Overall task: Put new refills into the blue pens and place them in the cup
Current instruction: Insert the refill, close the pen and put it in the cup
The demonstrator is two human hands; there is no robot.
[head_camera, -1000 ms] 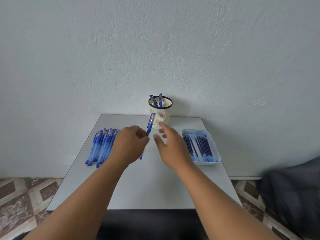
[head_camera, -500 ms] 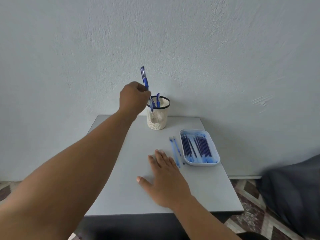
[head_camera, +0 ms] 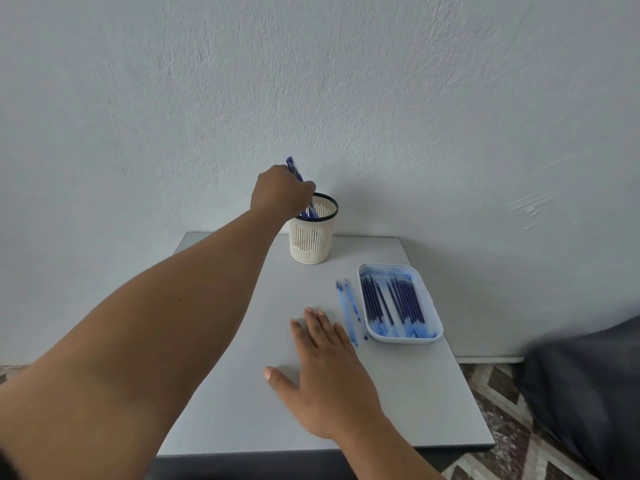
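Observation:
My left hand (head_camera: pixel 280 194) reaches far over the cream slatted cup (head_camera: pixel 312 242) and grips a blue pen (head_camera: pixel 294 169), whose lower part dips inside the black rim. Other pens in the cup are mostly hidden behind the hand. My right hand (head_camera: pixel 323 372) lies flat on the grey table (head_camera: pixel 221 403), fingers straight, holding nothing. Two pale blue refills (head_camera: pixel 348 308) lie on the table just beyond its fingertips. A white tray (head_camera: pixel 427 336) to the right holds several dark blue refills (head_camera: pixel 391 301). The pile of pens on the left is hidden by my left arm.
The table stands against a pale plastered wall. A dark grey cloth-like shape (head_camera: pixel 588 386) sits low at the right, beside the table. Patterned floor tiles (head_camera: pixel 495 403) show below the table's right edge.
My left hand carried the pen from mid-table up to the cup and has now lowered it partway in. My right hand dropped flat onto the table and stayed there.

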